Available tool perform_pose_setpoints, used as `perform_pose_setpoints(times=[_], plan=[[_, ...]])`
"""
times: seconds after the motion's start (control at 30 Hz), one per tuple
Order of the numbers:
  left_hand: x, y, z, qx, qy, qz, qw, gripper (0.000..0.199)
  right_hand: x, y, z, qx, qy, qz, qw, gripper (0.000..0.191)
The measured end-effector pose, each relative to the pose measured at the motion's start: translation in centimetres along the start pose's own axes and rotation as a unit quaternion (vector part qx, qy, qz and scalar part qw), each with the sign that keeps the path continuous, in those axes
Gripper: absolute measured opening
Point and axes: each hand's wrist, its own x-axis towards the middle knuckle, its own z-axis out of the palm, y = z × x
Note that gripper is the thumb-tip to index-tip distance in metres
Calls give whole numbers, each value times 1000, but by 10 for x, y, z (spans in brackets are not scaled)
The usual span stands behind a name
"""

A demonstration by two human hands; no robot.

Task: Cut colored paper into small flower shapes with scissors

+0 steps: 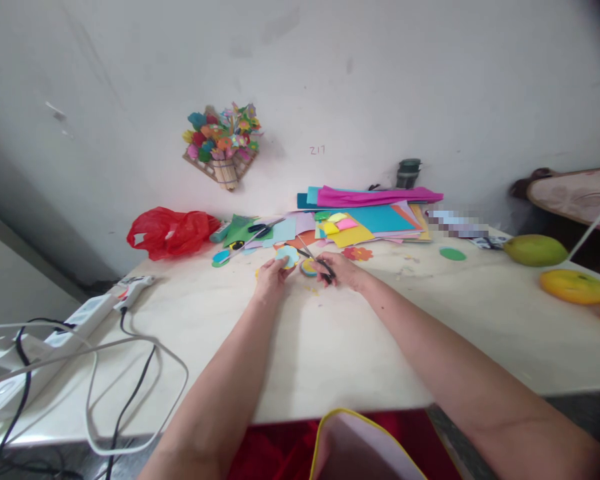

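Note:
My left hand [271, 275] pinches a light blue, flower-shaped cutout [287, 256] with yellow showing along its edge. Black-handled scissors [326, 272] are in my right hand [342, 269], their blades apart and pointing toward the cutout. Whether the blades touch it, I cannot tell. A roll of tape [309, 268] or similar small ring lies between the hands, partly covered by the scissors. Just beyond my right hand is a red-orange flower cutout [357, 254]. Small yellow scraps [311, 290] are scattered on the table below the hands.
Coloured sheets [385, 219] are stacked at the back, with another pair of scissors [263, 229] to their left. A red plastic bag [167, 233] sits back left. Power strips [80, 320] and loose cables line the left edge. Mangoes [535, 250] lie at right, near a green oval [453, 254].

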Motion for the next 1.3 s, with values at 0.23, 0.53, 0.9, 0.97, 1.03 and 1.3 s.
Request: perform_pose_setpoints(times=[0.23,0.53,0.9,0.97,1.03,1.3], plan=[[-3,-2,0,58,-37,-30,997,20,3,-7,5,82,111,-14,990,33],[-5,-5,0,100,-74,-30,992,23,3,-11,10,135,148,-24,979,39],[-8,-5,5,125,-78,-35,988,24,4,-15,15,152,171,-9,973,35],[-8,-5,5,126,-77,-35,988,24,4,-15,15,152,176,-10,973,34],[-7,-5,5,132,-77,-32,988,25,5,-15,15,150,182,-12,972,33],[-6,-7,3,132,-81,-20,988,25,7,-13,15,149,185,-18,971,36]])
